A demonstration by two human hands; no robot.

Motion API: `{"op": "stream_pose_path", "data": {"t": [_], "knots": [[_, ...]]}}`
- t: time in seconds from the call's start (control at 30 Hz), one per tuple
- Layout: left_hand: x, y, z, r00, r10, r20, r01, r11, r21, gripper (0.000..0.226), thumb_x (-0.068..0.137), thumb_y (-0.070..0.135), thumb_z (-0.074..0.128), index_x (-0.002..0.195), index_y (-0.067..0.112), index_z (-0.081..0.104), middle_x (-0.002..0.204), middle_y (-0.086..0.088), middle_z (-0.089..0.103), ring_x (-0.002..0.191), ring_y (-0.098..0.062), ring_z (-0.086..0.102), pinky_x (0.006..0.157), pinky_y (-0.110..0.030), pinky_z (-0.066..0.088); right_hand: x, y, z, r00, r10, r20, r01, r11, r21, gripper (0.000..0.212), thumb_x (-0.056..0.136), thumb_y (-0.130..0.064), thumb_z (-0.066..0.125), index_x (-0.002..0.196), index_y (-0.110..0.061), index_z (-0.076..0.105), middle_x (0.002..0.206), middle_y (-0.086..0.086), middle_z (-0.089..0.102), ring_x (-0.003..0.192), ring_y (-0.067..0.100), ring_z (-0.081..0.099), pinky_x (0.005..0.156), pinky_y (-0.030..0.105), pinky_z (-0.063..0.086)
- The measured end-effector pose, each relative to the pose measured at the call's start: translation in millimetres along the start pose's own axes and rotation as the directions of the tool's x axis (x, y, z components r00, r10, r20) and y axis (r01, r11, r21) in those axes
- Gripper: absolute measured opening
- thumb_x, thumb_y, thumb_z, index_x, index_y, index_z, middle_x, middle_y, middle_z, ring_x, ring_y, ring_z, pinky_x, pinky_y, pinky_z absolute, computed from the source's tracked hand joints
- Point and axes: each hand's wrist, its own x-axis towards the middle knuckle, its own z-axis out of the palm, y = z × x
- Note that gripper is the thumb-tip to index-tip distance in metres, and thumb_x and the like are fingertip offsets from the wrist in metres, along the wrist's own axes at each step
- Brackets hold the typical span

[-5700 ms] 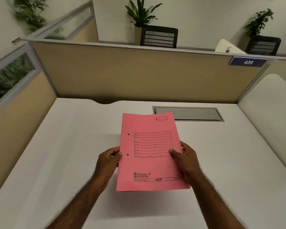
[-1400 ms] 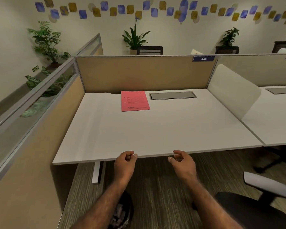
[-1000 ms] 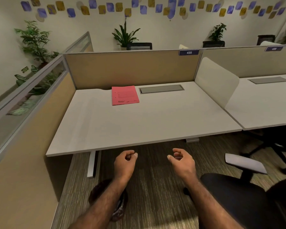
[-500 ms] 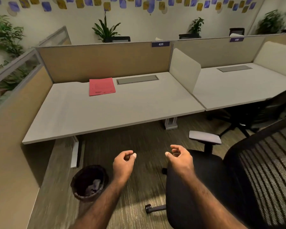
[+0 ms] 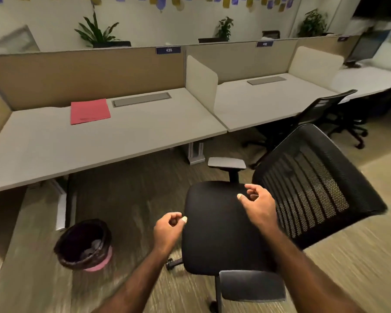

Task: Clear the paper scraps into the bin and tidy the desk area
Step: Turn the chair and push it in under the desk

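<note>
A pink file folder (image 5: pixel 89 111) lies flat near the back of the white desk (image 5: pixel 54 147), beside the grey cable hatch (image 5: pixel 142 99). On the floor under the desk's front edge stands a round bin (image 5: pixel 84 245) with a dark liner and crumpled scraps inside. My left hand (image 5: pixel 168 229) hovers over the carpet beside the seat of a black office chair (image 5: pixel 221 227), fingers loosely curled around nothing. Above that seat my right hand (image 5: pixel 257 204) floats near the mesh backrest, fingers half open, holding nothing.
The chair's mesh backrest (image 5: pixel 314 184) and grey armrests (image 5: pixel 226 163) fill the right foreground. A white divider (image 5: pixel 200 83) separates a second desk (image 5: pixel 269 102), where more black chairs (image 5: pixel 330 114) stand. Tan partition panels run behind; potted plants line the wall.
The folder went from both hands onto the desk. Since then the view has backed away and swung right, bringing the bin and black chair into sight; both hands now hang over the chair.
</note>
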Motion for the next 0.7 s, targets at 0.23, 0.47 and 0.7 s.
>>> {"op": "stream_pose_path", "data": {"t": [0.23, 0.47, 0.7], "knots": [[-35, 1, 61, 0.993, -0.021, 0.112, 0.015, 0.998, 0.058, 0.014, 0.084, 0.025, 0.083, 0.095, 0.021, 0.075, 0.086, 0.003, 0.075, 0.087, -0.019, 0.072, 0.084, -0.033, 0.056, 13, 41, -93, 0.985, -0.034, -0.171, 0.011, 0.991, -0.134, 0.044, 0.081, -0.024, 0.087, 0.123, -0.014, 0.075, 0.112, 0.009, 0.073, 0.102, 0.025, 0.068, 0.095, 0.042, 0.056], [-56, -12, 123, 0.963, -0.096, 0.252, 0.059, 0.987, 0.151, 0.027, 0.081, 0.027, 0.087, 0.100, 0.012, 0.075, 0.092, -0.003, 0.076, 0.091, -0.022, 0.073, 0.087, -0.034, 0.057, 21, 60, -167, 0.951, -0.181, -0.252, 0.084, 0.932, -0.352, 0.042, 0.081, -0.016, 0.086, 0.121, -0.009, 0.074, 0.118, 0.014, 0.073, 0.112, 0.036, 0.065, 0.105, 0.043, 0.045], [-68, -37, 164, 0.877, -0.257, 0.406, 0.074, 0.907, 0.415, 0.050, 0.083, 0.041, 0.083, 0.121, 0.010, 0.069, 0.119, -0.009, 0.073, 0.113, -0.025, 0.068, 0.097, -0.029, 0.051, 33, 67, -213, 0.948, -0.197, -0.249, 0.001, 0.787, -0.617, 0.058, 0.082, -0.030, 0.082, 0.136, -0.019, 0.065, 0.144, 0.010, 0.057, 0.138, 0.037, 0.046, 0.115, 0.053, 0.037]]}}
